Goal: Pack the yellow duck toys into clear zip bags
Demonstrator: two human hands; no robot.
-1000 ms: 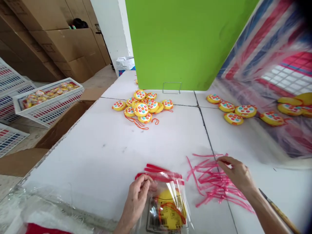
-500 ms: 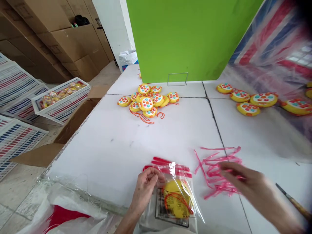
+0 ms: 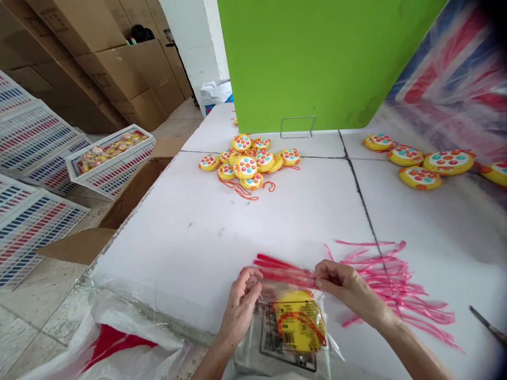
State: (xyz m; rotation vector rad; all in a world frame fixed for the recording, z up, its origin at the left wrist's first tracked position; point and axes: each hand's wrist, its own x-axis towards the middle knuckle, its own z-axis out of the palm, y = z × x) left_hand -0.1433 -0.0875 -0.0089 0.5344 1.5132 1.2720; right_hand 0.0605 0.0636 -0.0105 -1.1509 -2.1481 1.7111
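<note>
A clear plastic bag (image 3: 272, 293) lies at the table's near edge, on a stack of bags with red top strips (image 3: 279, 266). Inside it shows a yellow toy (image 3: 299, 322) with an orange cord, black print over it. My left hand (image 3: 237, 309) pinches the bag's upper left corner between thumb and fingers. At the upper right corner, my right hand (image 3: 350, 287) is closed in a pinch on the bag's top edge. Loose pink plastic strips (image 3: 400, 285) lie in a tangle just right of my right hand.
Yellow toys with coloured dots (image 3: 247, 166) are piled mid-table, and several more (image 3: 447, 161) lie at the right. A green board (image 3: 325, 63) stands at the back. A blade-like tool (image 3: 485, 321) lies far right. An open carton (image 3: 130, 192) and a white basket (image 3: 111, 169) stand left.
My right hand has moved left from above the pink strips to the bag's top edge and pinches it. More pink strips now lie spread out to the right. My left hand stays at its corner.
</note>
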